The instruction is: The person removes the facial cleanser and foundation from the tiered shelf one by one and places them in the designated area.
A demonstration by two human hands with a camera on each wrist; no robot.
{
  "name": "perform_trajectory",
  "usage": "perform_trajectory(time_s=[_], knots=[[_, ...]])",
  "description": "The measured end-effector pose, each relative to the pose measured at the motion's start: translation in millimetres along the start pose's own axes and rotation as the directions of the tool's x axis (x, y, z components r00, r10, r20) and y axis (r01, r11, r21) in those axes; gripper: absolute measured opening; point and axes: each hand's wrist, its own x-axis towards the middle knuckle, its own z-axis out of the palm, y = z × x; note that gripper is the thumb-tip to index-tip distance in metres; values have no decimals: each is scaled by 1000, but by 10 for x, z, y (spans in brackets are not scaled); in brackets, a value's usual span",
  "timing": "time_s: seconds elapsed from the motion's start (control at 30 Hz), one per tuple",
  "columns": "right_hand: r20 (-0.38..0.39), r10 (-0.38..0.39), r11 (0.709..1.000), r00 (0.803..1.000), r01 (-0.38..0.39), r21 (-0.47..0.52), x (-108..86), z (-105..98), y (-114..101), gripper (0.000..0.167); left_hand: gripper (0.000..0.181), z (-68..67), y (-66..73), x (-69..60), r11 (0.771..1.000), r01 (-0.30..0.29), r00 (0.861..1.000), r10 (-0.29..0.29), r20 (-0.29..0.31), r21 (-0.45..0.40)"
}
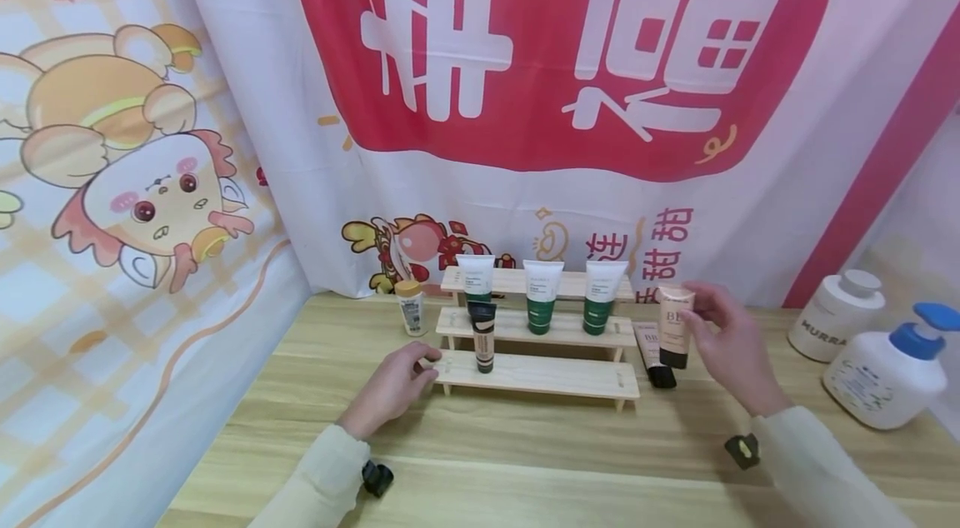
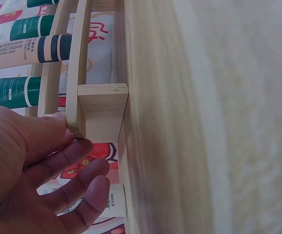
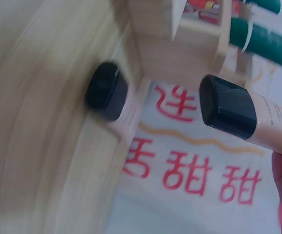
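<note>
My right hand [image 1: 731, 345] holds a beige BB tube [image 1: 675, 326] upright, black cap down, above the table; its cap end [image 3: 229, 107] shows in the right wrist view. A second BB tube [image 1: 648, 343] stands tilted beside the rack's right end, its black cap [image 3: 107, 91] low. At the left end of the bottom step of a three-step wooden rack [image 1: 540, 374], my left hand [image 1: 397, 382] pinches the wood between thumb and index finger [image 2: 48, 165], other fingers loosely bent. A small black-capped beige tube [image 1: 484, 341] stands on that step. Green-and-white tubes [image 1: 542, 295] stand on the rack behind.
Left of the rack stands a small bottle with a yellow cap [image 1: 412, 308]. At the right are a white MURRA bottle [image 1: 832, 318] and a white pump bottle with a blue top [image 1: 885, 374]. A printed cloth [image 1: 465, 203] hangs behind the table [image 1: 480, 461].
</note>
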Motion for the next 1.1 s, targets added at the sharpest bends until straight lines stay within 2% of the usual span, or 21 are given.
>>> perform_trajectory(time_s=[0.13,0.27,0.37,0.47,0.63,0.83,1.1], knots=[[55,93,994,994,-90,-66,41,-17,187,41,25,-3,0,-10,1000,8,1000,-8,-1,-2],[107,179,980,978,-167,-106,101,8,354,42,26,-28,-7,-14,1000,23,1000,-23,0,2],[152,238,968,959,-222,-117,132,18,477,45,26,-40,2,-14,1000,26,1000,-26,1,4],[224,295,955,929,-275,-114,147,23,610,48,26,-41,15,-16,1000,24,1000,-24,4,6],[329,333,943,884,-308,-127,161,24,807,49,25,-14,20,-9,1000,7,1000,-7,8,8],[397,378,926,836,-341,-164,160,45,982,52,25,16,9,-5,1000,-1,1000,1,0,14],[419,388,921,821,-336,-196,152,147,1116,44,26,15,-6,-7,1000,0,1000,0,4,26]])
